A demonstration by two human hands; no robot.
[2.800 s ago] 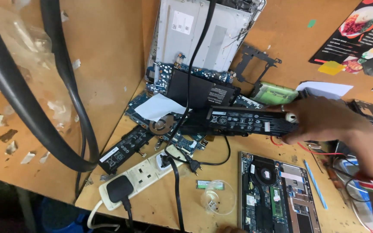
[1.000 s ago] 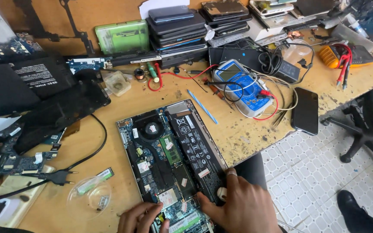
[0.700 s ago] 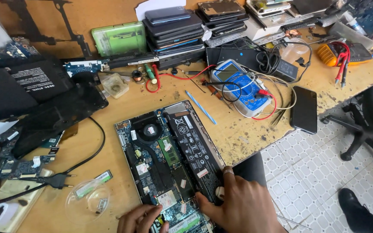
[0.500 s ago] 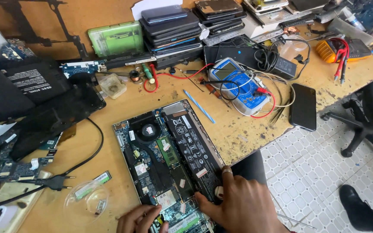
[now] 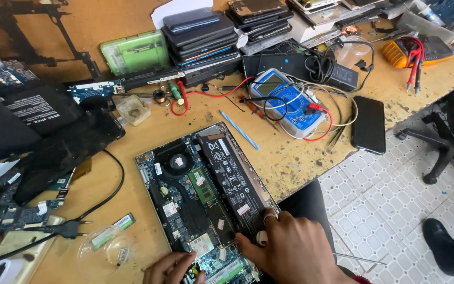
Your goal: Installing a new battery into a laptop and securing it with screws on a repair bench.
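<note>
Right hand lies palm-down on the near end of the flat black battery pack inside the opened laptop chassis. Fingers spread, tips pressing on the pack's near corner, nothing gripped; looks like it pins the pack flat so the chassis stays put. Wrist comes in from the near table edge, hand angled up-left.

Left hand sits just left of the right one, low in frame, fingers curled with tips down among the small boards at the chassis's near end. Cannot tell if it pinches anything; tips partly hidden.

The chassis lies bottom cover off, innards up, so fan and green RAM stick are reachable beyond the fingers.

Further out:
- Left of the hands: loose RAM stick by a clear plastic lid, black mains plug.
- Beyond the chassis: blue spudger, blue multimeter with red and black leads.
- Far right: black phone face-down near the table edge.
- Far side: stack of battery packs, green case.
</note>
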